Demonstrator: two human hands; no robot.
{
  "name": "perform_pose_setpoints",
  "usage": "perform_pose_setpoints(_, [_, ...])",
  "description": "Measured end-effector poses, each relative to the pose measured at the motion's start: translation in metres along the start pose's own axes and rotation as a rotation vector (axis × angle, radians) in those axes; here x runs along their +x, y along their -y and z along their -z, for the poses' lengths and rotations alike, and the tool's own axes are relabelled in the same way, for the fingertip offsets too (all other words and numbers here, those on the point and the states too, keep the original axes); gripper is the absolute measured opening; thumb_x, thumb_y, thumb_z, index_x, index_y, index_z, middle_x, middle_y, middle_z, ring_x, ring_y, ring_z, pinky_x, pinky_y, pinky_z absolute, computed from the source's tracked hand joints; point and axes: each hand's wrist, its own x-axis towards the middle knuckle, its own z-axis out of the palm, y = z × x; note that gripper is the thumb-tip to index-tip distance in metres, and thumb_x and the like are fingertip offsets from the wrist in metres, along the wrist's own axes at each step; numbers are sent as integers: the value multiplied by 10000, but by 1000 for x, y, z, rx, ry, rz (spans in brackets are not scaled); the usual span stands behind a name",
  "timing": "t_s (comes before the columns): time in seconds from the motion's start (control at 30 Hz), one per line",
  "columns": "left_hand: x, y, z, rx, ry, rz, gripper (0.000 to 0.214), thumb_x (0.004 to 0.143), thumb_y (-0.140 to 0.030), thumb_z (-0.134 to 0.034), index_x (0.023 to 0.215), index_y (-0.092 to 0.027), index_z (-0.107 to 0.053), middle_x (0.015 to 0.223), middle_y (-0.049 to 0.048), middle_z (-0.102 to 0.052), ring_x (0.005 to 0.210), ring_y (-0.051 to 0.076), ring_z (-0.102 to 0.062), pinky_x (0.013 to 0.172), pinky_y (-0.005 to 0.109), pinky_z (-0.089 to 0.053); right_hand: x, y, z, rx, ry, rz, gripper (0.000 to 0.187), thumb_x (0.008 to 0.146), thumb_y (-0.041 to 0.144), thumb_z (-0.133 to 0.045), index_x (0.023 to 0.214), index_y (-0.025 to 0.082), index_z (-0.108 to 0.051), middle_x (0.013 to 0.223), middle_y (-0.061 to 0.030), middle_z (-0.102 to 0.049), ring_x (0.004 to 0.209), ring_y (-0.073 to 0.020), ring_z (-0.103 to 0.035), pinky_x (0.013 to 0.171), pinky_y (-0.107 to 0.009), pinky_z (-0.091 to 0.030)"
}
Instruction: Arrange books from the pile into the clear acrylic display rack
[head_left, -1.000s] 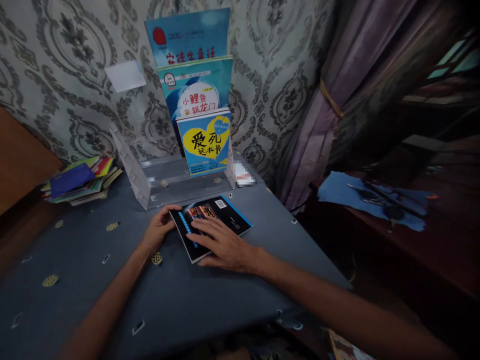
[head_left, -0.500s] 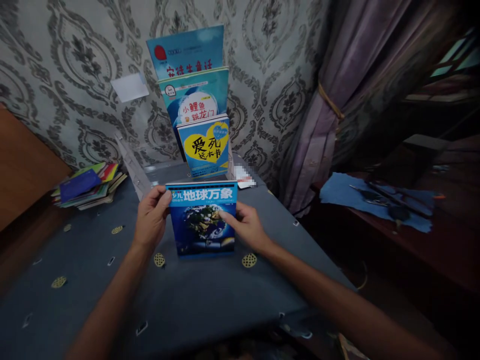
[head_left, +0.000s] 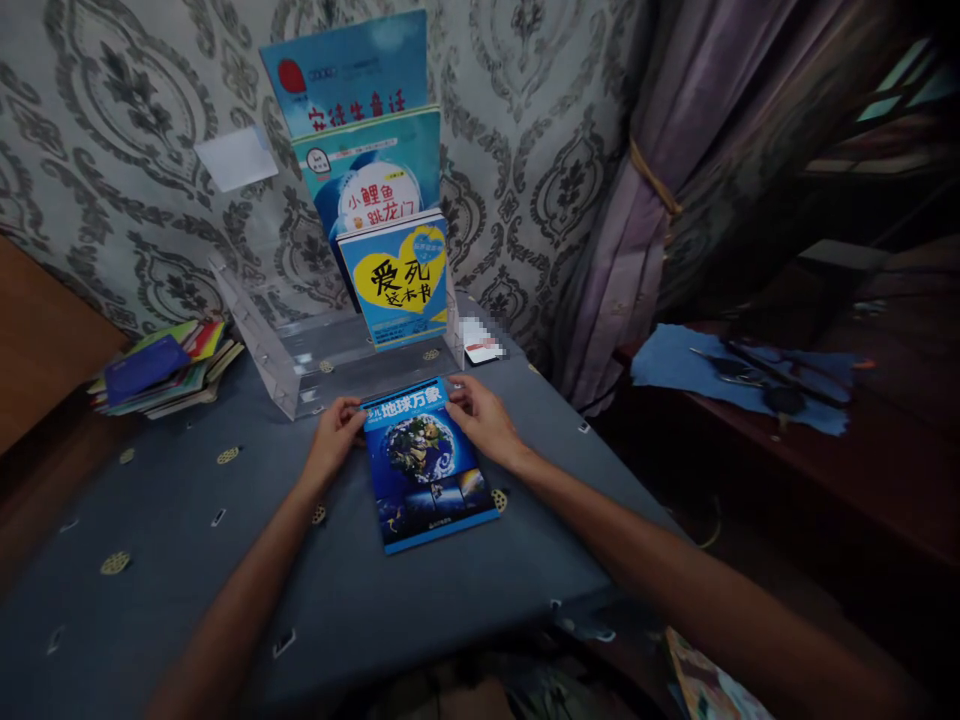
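A blue book with a picture of the Earth [head_left: 426, 470] lies low over the cloth, cover up and its top edge away from me; whether it is flat or slightly raised there I cannot tell. My left hand [head_left: 335, 437] is closed on its upper left corner. At the upper right corner, my right hand [head_left: 487, 422] pinches the book with thumb and fingers. Just beyond stands a clear display rack [head_left: 259, 335]. It holds a blue book with a yellow heart [head_left: 401, 285], a teal book [head_left: 367, 160] behind that, and a taller blue book [head_left: 349, 75] at the back.
The table wears a grey-blue patterned cloth [head_left: 180, 560]. A pile of books [head_left: 169, 365] lies at its left. Near the rack's right foot is a white card [head_left: 480, 345]. To the right, tools rest on a blue cloth [head_left: 667, 370] beside a tied curtain [head_left: 622, 250].
The Earth book has gone from standing upright to lying back, its lower edge now toward me. Both hands remain on it, now at its top corners. The view has shifted slightly.
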Motion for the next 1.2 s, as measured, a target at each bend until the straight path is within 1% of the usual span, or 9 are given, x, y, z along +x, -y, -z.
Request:
perform_pose_setpoints(0.07, [-1,4,6,269,-52,-183,279,775,-371,-669,991,-199,-627,848,24,-637,802,202,-629,735,350,-567,0,-3,2,-237,-23,69,395,874,198,-584,1269,174,-604,1106,-113,-728,989,-248,-682,896,-415,-548])
perform_pose_setpoints(0.17, [-10,3,6,581,-60,-423,222,904,-292,-546,1089,-207,-637,1063,78,-652,1054,248,-617,989,452,-507,-4,4,0,-448,32,183,342,925,190,-549,1255,172,-636,1194,-139,-708,1143,-279,-639,1000,-459,-511])
perform_pose_setpoints(0.3, [-22,4,-11,699,71,-576,270,997,-271,-451,1203,-214,-614,1187,98,-674,1156,250,-614,1058,455,-487,-9,20,-14,-470,243,444,386,976,177,-503,1348,172,-604,1349,-160,-657,1298,-273,-570,1098,-517,-449])
perform_pose_setpoints(0.4, [-27,15,-24,732,92,-617,316,999,-279,-463,1278,-206,-593,1306,131,-659,1257,280,-599,1099,500,-473,-10,27,-24,-514,392,521,409,994,191,-518,1398,152,-566,1439,-169,-602,1400,-260,-500,1174,-529,-370])
perform_pose_setpoints(0.53, [-28,31,-30,760,92,-618,359,1012,-293,-439,1327,-185,-571,1385,161,-628,1349,305,-553,1124,547,-458,-9,26,-23,-594,460,435,410,1011,261,-540,1402,139,-559,1464,-184,-579,1432,-280,-472,1193,-565,-327])
perform_pose_setpoints(0.7, [-28,32,-28,775,85,-626,358,1018,-300,-436,1330,-193,-576,1393,158,-630,1352,305,-555,1138,545,-451,-2,13,-7,-587,365,281,400,1006,227,-517,1397,155,-566,1461,-189,-582,1430,-304,-476,1170,-625,-322])
perform_pose_setpoints(0.8, [-28,27,-28,787,104,-612,347,1019,-298,-438,1317,-198,-584,1387,148,-636,1356,297,-552,1141,531,-450,7,-1,0,-496,335,260,397,982,169,-509,1370,160,-594,1408,-161,-635,1375,-293,-537,1166,-613,-332])
perform_pose_setpoints(1.03, [-27,3,-27,984,242,-565,374,1010,-220,-410,1338,-163,-579,1450,166,-589,1396,332,-506,1155,596,-389,24,-24,8,-125,301,185,404,957,130,-473,1300,213,-670,1279,-74,-718,1186,-225,-655,1054,-449,-497])
perform_pose_setpoints(1.2, [-25,-18,-48,889,423,-660,389,1038,-279,-409,1379,-195,-574,1456,119,-597,1374,250,-539,1163,486,-428,25,-29,8,16,295,169,391,982,163,-439,1301,212,-660,1290,-69,-706,1223,-213,-633,1101,-441,-471])
